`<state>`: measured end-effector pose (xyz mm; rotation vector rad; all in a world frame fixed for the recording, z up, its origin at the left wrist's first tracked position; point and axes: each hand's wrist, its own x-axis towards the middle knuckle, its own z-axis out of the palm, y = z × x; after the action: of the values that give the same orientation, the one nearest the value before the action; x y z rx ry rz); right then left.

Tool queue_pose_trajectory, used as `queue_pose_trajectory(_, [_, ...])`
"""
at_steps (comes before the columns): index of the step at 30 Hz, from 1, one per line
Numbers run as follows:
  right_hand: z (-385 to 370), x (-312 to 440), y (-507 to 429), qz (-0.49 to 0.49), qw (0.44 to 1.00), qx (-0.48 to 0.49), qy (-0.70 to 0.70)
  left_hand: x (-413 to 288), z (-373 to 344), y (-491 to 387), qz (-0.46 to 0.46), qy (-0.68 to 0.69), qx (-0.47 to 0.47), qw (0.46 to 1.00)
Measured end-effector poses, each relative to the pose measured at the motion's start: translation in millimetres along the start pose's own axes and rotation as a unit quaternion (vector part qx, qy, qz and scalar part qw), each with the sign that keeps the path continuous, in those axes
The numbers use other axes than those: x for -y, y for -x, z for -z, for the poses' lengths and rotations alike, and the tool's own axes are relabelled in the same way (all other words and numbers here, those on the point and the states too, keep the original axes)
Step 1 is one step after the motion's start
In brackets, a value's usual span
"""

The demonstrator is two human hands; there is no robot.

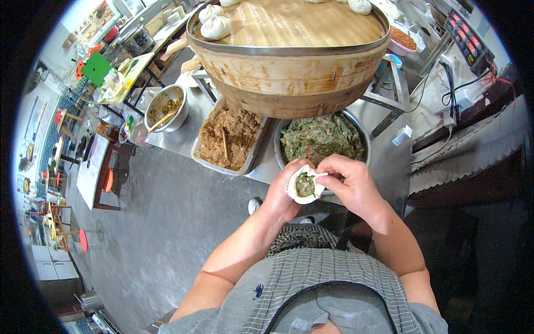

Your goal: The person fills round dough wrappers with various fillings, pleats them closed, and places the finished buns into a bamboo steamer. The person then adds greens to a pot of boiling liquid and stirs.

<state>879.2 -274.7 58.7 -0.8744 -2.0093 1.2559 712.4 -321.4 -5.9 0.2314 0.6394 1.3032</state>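
Observation:
My left hand [283,193] cups a round dough wrapper [297,196] from below and the side. Green-flecked filling [306,185] sits in its open middle. The thumb and fingers of my right hand [348,179] pinch the wrapper's right edge, where the dough is gathered. Just beyond my hands stands a round metal bowl [368,144] of green leafy filling [321,135]. To its left, a rectangular plastic tub [233,170] holds brown minced filling [212,133] with a wooden stick [226,146] in it.
A large bamboo steamer [292,71] rises above the fillings, with several white buns [215,27] on its mat, partly out of view. A metal stand [390,89] is beneath it. At left is a metal bowl [182,112] with a wooden-handled utensil [162,121]. Cables [450,89] hang at right.

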Motion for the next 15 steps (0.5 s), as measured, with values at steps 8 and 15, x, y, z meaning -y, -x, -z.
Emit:
queue_pose_trajectory(8, [1, -1, -5, -0.046, 0.998, -0.005, -0.039, -14, -12, 4, 0.006, -0.102, -0.033, 0.994])
queue_pose_trajectory(15, [-1, -2, -9, 0.023, 0.999, 0.027, 0.024, -17, 3, 0, 0.055, -0.181, -0.005, 0.982])
